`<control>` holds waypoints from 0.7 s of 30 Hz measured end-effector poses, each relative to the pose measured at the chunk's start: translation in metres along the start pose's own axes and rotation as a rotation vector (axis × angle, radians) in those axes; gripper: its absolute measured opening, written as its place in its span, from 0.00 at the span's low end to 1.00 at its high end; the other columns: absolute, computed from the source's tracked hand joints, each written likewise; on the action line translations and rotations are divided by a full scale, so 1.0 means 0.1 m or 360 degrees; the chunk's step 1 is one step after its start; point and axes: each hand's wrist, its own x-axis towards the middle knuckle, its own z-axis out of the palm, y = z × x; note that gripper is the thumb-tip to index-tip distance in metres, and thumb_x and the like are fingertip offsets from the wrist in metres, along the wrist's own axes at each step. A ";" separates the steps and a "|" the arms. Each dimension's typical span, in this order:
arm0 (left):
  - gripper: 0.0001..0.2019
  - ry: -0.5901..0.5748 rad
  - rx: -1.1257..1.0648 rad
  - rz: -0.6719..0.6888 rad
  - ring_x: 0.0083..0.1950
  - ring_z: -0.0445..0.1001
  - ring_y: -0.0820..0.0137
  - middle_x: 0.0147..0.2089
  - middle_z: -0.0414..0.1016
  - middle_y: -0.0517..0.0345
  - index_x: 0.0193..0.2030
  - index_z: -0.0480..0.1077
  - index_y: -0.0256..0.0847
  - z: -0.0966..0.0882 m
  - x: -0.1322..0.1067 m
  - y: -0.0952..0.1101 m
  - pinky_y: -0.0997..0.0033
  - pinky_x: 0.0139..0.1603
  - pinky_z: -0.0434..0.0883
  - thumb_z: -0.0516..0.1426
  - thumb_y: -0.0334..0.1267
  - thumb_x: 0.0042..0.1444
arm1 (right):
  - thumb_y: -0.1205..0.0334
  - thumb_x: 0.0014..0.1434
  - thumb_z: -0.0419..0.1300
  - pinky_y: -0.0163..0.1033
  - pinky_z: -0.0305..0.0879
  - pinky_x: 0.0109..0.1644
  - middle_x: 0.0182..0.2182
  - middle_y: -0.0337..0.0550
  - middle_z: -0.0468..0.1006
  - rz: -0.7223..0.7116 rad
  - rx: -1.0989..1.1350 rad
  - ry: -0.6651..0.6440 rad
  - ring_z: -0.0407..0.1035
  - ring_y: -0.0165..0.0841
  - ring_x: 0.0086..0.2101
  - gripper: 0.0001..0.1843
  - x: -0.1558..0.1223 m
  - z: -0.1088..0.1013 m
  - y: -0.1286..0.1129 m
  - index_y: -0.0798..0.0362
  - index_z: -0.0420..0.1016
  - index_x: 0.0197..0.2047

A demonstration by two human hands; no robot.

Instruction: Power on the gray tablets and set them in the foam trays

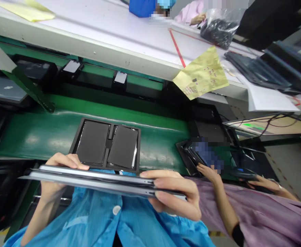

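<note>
Two thin, flat, silver-edged tablets point(101, 182) are held edge-on in front of my chest, one over the other. My left hand point(53, 187) is closed round their left end, its fingers over the top edge. Around the right end my right hand point(178, 195) grips both, with a finger between them. Small holes show along their edges; their faces are mostly turned from view. Just beyond, a dark tray point(139, 151) lies on the green bench, with two black film-wrapped slabs point(93, 142) side by side in its compartments.
A co-worker's hand point(212, 175) touches a stack of dark devices point(189, 154) at right. Above the green bench point(160, 147) runs a white shelf point(109, 41), with a yellow sheet point(202, 75) over its edge. A slanted post point(29, 85) stands left; dark devices point(3, 89) lie behind it.
</note>
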 end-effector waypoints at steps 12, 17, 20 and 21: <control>0.22 0.0344 0.0229 -0.0394 0.21 0.74 0.62 0.20 0.75 0.55 0.25 0.80 0.49 -0.03 -0.05 -0.04 0.68 0.20 0.71 0.70 0.65 0.44 | 0.69 0.68 0.63 0.36 0.86 0.37 0.38 0.44 0.78 0.0189 0.0129 0.0359 0.83 0.35 0.38 0.15 -0.08 0.32 0.05 0.54 0.77 0.57; 0.27 0.0502 0.0265 -0.0514 0.23 0.66 0.68 0.20 0.67 0.57 0.21 0.77 0.44 0.01 -0.07 -0.10 0.71 0.21 0.64 0.69 0.68 0.41 | 0.66 0.69 0.63 0.35 0.84 0.32 0.36 0.44 0.79 0.0215 0.0130 0.0408 0.81 0.32 0.33 0.10 -0.12 0.41 0.13 0.52 0.78 0.53; 0.29 0.0698 0.0209 -0.0681 0.28 0.65 0.69 0.24 0.67 0.58 0.21 0.75 0.41 0.09 -0.11 -0.08 0.72 0.27 0.64 0.71 0.69 0.36 | 0.64 0.70 0.62 0.34 0.83 0.33 0.35 0.45 0.80 0.0240 0.0079 0.0352 0.81 0.32 0.32 0.07 -0.09 0.40 0.16 0.53 0.78 0.50; 0.29 0.0737 0.0193 -0.0722 0.30 0.65 0.68 0.26 0.67 0.58 0.21 0.75 0.41 0.09 -0.12 -0.08 0.72 0.29 0.65 0.71 0.68 0.36 | 0.63 0.70 0.62 0.33 0.82 0.33 0.35 0.45 0.81 0.0250 0.0045 0.0319 0.81 0.31 0.32 0.06 -0.06 0.39 0.17 0.52 0.78 0.48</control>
